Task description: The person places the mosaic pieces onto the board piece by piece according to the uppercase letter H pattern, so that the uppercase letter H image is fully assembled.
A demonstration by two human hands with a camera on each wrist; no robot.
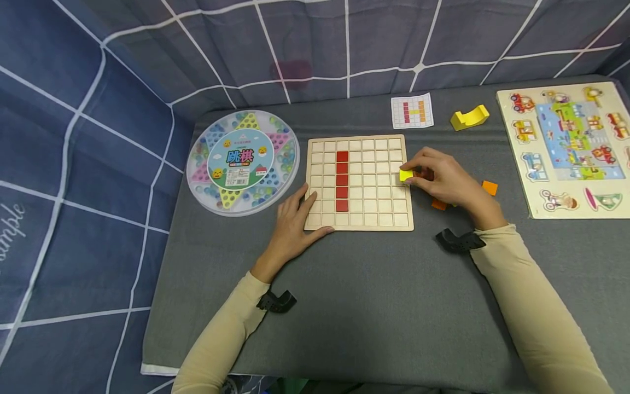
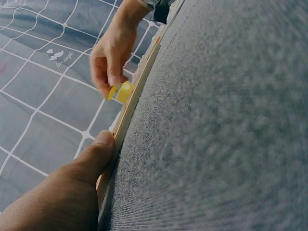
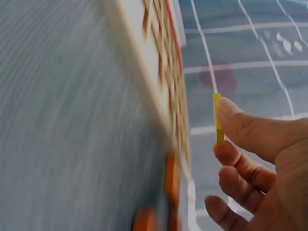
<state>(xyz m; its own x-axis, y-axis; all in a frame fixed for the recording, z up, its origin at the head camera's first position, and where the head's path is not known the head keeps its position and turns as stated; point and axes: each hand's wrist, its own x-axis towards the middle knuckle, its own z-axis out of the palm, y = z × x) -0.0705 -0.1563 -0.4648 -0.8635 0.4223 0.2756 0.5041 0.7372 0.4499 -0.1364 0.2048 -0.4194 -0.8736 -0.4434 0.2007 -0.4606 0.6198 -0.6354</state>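
A light wooden grid board lies on the grey table, with a column of several red square tiles in its left part. My left hand rests at the board's lower left corner, fingers spread along the left side and thumb by the front edge. Over the board's right edge, my right hand pinches a yellow tile between thumb and fingertip. Orange tiles lie beneath and beside that hand, which partly hides the pile.
Behind the board lies a small pattern card printed with coloured squares. A yellow curved block sits to its right. A round Chinese checkers box is at the left, and a picture puzzle board at the far right.
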